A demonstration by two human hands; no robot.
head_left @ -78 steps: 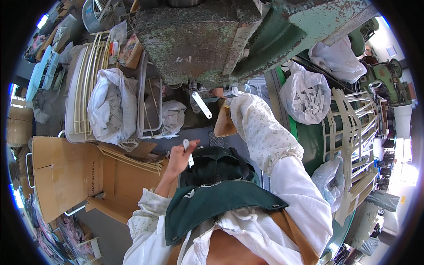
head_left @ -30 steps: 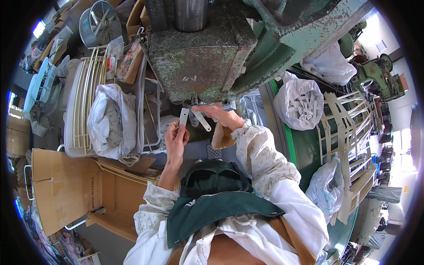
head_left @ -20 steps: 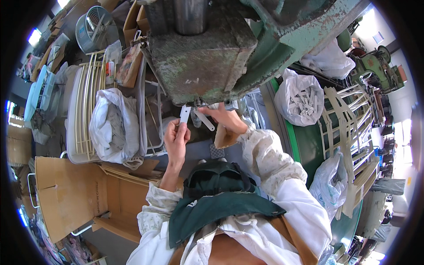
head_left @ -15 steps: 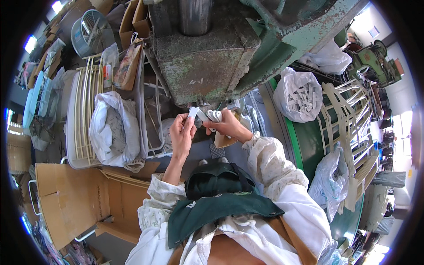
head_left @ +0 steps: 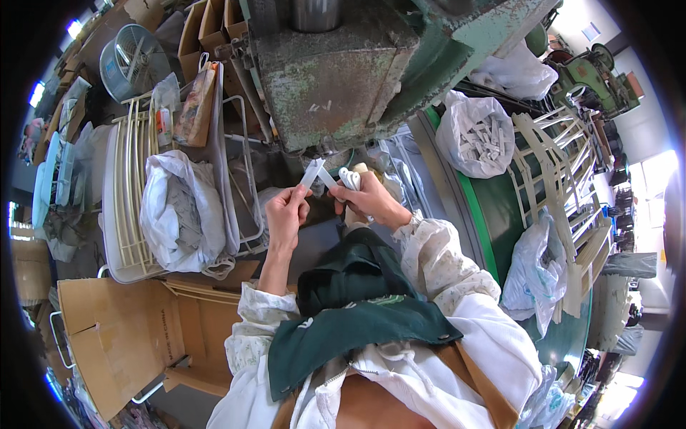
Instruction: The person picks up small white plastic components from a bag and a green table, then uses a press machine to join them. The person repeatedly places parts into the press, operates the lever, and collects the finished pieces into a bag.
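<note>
My left hand (head_left: 287, 213) pinches a flat white strip (head_left: 311, 174) between thumb and fingertips, its free end pointing up. My right hand (head_left: 380, 203) is closed round several white pieces with rounded ends (head_left: 349, 178). From that bundle another flat white strip (head_left: 326, 177) sticks out to the left. The tips of the two strips come close together or overlap; I cannot tell whether they touch. Both hands are just below the worn green machine (head_left: 336, 96), whose lower working part is mostly in shadow.
On the right, a white sack (head_left: 474, 150) of light strips stands on a green surface, beside cream slatted frames (head_left: 547, 168) and a plastic bag (head_left: 536, 279). At left are a rack with another white sack (head_left: 179, 214) and an open cardboard box (head_left: 118, 332). A fan (head_left: 132, 63) stands farther back.
The left-hand strip now shows more of its length and leans to the right toward the other strip. The right hand still grips its bundle. The whole view has shifted slightly.
</note>
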